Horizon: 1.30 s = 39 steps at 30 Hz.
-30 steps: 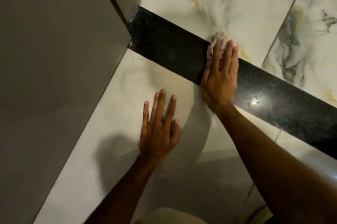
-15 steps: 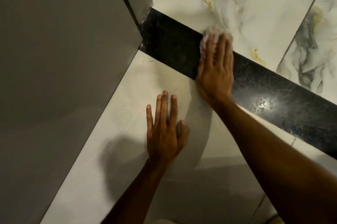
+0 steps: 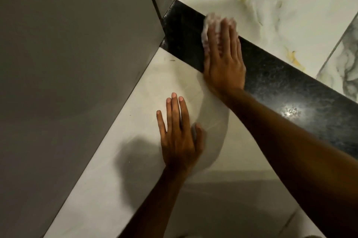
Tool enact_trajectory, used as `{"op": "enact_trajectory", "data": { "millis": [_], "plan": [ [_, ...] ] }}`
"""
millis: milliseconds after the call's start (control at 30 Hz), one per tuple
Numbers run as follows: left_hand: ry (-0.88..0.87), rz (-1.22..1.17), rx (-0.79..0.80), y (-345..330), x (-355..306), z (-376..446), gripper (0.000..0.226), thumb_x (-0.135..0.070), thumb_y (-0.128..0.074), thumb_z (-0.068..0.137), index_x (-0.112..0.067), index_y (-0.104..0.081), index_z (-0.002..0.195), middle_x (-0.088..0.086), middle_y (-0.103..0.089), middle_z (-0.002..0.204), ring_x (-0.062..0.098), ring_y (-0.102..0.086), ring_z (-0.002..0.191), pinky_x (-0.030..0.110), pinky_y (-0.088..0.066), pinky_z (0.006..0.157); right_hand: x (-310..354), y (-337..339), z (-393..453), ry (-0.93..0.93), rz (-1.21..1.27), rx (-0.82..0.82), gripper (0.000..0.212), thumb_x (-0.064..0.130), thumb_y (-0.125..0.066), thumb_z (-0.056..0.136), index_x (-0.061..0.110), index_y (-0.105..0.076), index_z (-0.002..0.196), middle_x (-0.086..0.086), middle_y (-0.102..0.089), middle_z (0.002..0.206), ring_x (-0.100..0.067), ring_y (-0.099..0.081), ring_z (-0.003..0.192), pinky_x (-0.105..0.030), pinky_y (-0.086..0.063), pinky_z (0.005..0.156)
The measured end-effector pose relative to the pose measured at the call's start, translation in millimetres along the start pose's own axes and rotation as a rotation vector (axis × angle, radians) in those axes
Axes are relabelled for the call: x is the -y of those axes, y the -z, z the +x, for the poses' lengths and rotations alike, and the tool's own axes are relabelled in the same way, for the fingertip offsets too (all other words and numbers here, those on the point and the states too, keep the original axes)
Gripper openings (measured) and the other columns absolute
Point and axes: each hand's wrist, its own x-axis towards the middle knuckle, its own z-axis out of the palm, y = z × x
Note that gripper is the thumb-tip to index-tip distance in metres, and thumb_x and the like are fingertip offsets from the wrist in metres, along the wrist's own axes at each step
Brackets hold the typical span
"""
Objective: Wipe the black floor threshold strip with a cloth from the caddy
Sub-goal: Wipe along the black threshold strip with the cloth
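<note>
The black floor threshold strip [image 3: 280, 82] runs diagonally from the wall corner at upper middle down to the right edge. My right hand [image 3: 222, 57] lies flat across it, pressing a pale pink-and-white cloth [image 3: 210, 22] onto the strip; only the cloth's edges show past the fingertips. My left hand [image 3: 179, 133] rests flat on the pale floor tile below the strip, fingers together, holding nothing. The caddy is out of view.
A grey wall or door panel [image 3: 67, 63] fills the left side and meets the strip's left end. Marble-patterned tiles [image 3: 271, 5] lie beyond the strip. Pale tile [image 3: 135, 121] lies on the near side. A light glare [image 3: 290, 112] shines on the strip.
My right hand has slid the cloth along the strip to the left, closer to the wall corner. The left hand stays planted on the tile.
</note>
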Motion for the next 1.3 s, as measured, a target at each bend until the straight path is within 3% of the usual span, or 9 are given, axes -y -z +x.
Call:
{"op": "enact_trajectory", "data": {
  "millis": [233, 467, 633, 800, 900, 1000, 1100, 1200, 1300],
  "plan": [
    [-0.015, -0.034, -0.021, 1.5, -1.0, -0.2, 0.068, -0.044, -0.039, 0.110, -0.007, -0.038, 0.167, 0.015, -0.032, 0.177, 0.032, -0.028, 0.166, 0.061, -0.026, 0.134, 13.9, 5.9, -40.8, 0.439, 0.011, 0.180, 0.067, 0.029, -0.042, 0.114, 0.019, -0.013, 0.174, -0.013, -0.006, 0.183, -0.031, -0.005, 0.170, -0.050, -0.020, 0.141],
    [-0.025, 0.025, 0.043, -1.7, -9.2, -1.7, 0.072, -0.048, -0.031, 0.112, -0.005, -0.028, 0.170, 0.019, -0.024, 0.179, 0.036, -0.024, 0.167, 0.057, -0.022, 0.136, -70.0, 18.1, -66.0, -0.358, -0.007, -0.129, 0.063, 0.032, -0.035, 0.115, 0.015, -0.018, 0.173, -0.018, -0.011, 0.182, -0.035, -0.009, 0.170, -0.050, -0.015, 0.141],
    [-0.173, 0.029, 0.150, -6.4, -45.8, -18.3, 0.075, -0.044, -0.038, 0.110, -0.008, -0.020, 0.173, 0.019, -0.016, 0.182, 0.037, -0.017, 0.169, 0.056, -0.013, 0.138, -72.0, 18.9, -102.2, -0.034, 0.044, -0.044, 0.066, 0.029, -0.037, 0.114, 0.016, -0.012, 0.173, -0.015, -0.006, 0.183, -0.031, -0.002, 0.171, -0.051, -0.015, 0.142],
    [-0.449, 0.023, 0.260, -4.6, -87.8, -34.4, 0.076, -0.044, -0.038, 0.106, -0.009, -0.025, 0.172, 0.019, -0.018, 0.181, 0.037, -0.018, 0.168, 0.060, -0.017, 0.136, -140.1, 43.8, -236.9, -0.489, -0.046, -0.238, 0.058, 0.019, -0.052, 0.112, 0.001, -0.035, 0.165, -0.026, -0.027, 0.175, -0.039, -0.022, 0.167, -0.056, -0.035, 0.133],
    [-0.564, 0.010, 0.274, -11.8, -113.8, -38.4, 0.076, -0.043, -0.039, 0.106, -0.011, -0.023, 0.173, 0.017, -0.018, 0.182, 0.034, -0.018, 0.169, 0.057, -0.015, 0.138, -189.6, 55.3, -206.4, -0.713, -0.077, -0.230, 0.062, 0.030, -0.037, 0.117, 0.004, -0.020, 0.170, -0.025, -0.013, 0.179, -0.039, -0.011, 0.170, -0.052, -0.022, 0.139],
    [-0.685, -0.045, 0.276, -21.8, -137.5, -43.8, 0.076, -0.043, -0.038, 0.106, -0.010, -0.022, 0.173, 0.016, -0.017, 0.182, 0.031, -0.016, 0.170, 0.054, -0.011, 0.139, -205.2, 53.5, -174.4, -0.631, -0.025, -0.206, 0.066, 0.037, -0.032, 0.114, 0.013, -0.015, 0.173, -0.019, -0.006, 0.182, -0.034, -0.004, 0.171, -0.049, -0.008, 0.143],
    [-0.776, -0.057, 0.286, -22.6, -155.2, -48.4, 0.071, -0.042, -0.036, 0.108, -0.006, -0.030, 0.170, 0.019, -0.022, 0.180, 0.033, -0.021, 0.168, 0.056, -0.019, 0.137, -193.3, 47.0, -220.5, -0.429, 0.029, -0.164, 0.063, 0.031, -0.038, 0.115, 0.013, -0.020, 0.172, -0.017, -0.013, 0.182, -0.032, -0.009, 0.171, -0.054, -0.022, 0.140],
    [-0.843, -0.035, 0.336, -19.9, -166.4, -52.1, 0.072, -0.044, -0.035, 0.108, -0.008, -0.028, 0.171, 0.019, -0.021, 0.180, 0.035, -0.022, 0.168, 0.054, -0.015, 0.137, -194.4, 54.3, -296.2, -0.632, 0.071, -0.304, 0.069, 0.022, -0.056, 0.111, 0.017, -0.022, 0.170, -0.021, -0.024, 0.178, -0.039, -0.025, 0.166, -0.057, -0.041, 0.130],
    [-0.909, -0.038, 0.359, -25.4, -175.0, -47.8, 0.074, -0.046, -0.031, 0.109, -0.015, -0.017, 0.173, 0.015, -0.013, 0.183, 0.031, -0.015, 0.169, 0.048, -0.004, 0.139, -242.8, 68.1, -307.3, -0.898, -0.025, -0.363, 0.062, 0.023, -0.043, 0.115, 0.009, -0.022, 0.171, -0.025, -0.020, 0.178, -0.038, -0.016, 0.168, -0.058, -0.036, 0.133]
  ]
}}
